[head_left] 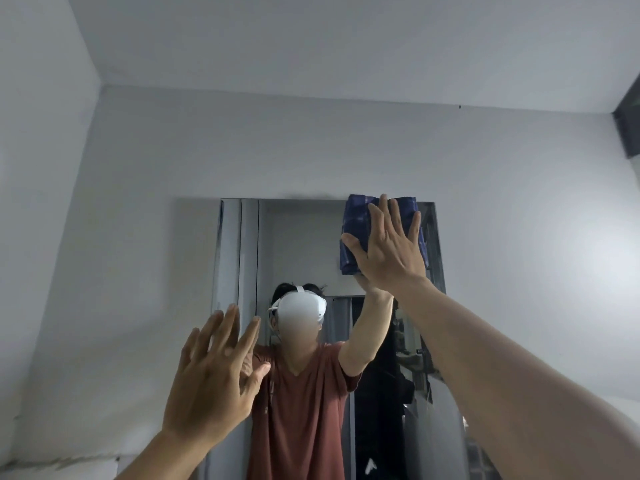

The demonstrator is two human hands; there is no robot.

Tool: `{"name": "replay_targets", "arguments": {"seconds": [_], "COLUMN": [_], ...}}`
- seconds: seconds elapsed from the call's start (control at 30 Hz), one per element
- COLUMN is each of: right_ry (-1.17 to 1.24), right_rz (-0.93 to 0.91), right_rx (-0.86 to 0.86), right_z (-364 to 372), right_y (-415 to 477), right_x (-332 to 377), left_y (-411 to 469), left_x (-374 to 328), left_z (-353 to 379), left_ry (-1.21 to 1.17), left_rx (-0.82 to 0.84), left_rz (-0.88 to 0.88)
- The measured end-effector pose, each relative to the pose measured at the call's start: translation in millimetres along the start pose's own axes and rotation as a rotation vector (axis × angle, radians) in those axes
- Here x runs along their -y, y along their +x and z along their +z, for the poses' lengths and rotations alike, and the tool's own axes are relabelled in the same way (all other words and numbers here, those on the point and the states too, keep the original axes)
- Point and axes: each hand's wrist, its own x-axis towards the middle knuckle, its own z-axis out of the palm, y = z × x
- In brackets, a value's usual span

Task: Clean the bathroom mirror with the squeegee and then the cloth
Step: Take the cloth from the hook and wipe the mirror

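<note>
Your right hand (388, 247) presses flat on the blue cloth (360, 230), with its fingers (382, 211) straight. The cloth sits at the top right corner of the mirror (298, 244). Your left hand (214, 372) is up by the mirror's left edge, fingers spread wide, holding nothing. In the mirror you see a person in a red shirt (298, 410) wearing a white headset (301, 306). The wall (138, 202) around the mirror is pale grey.

The person's reflection shows a rust-red, short-sleeved T-shirt (298, 410) with a shallow V-neck, and a white headset (302, 308) held by a white strap over the head. The left forearm (166, 455) and right forearm (485, 358) are bare.
</note>
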Motion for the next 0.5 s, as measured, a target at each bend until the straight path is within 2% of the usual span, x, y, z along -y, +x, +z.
{"name": "replay_targets", "arguments": {"seconds": [0.5], "right_ry": [-0.054], "right_rz": [0.176], "right_rx": [-0.028], "right_z": [17], "right_y": [-75], "right_x": [-30], "left_y": [-18], "left_x": [-6], "left_z": [10], "left_ry": [-0.053], "left_rx": [-0.005], "left_rz": [-0.024]}}
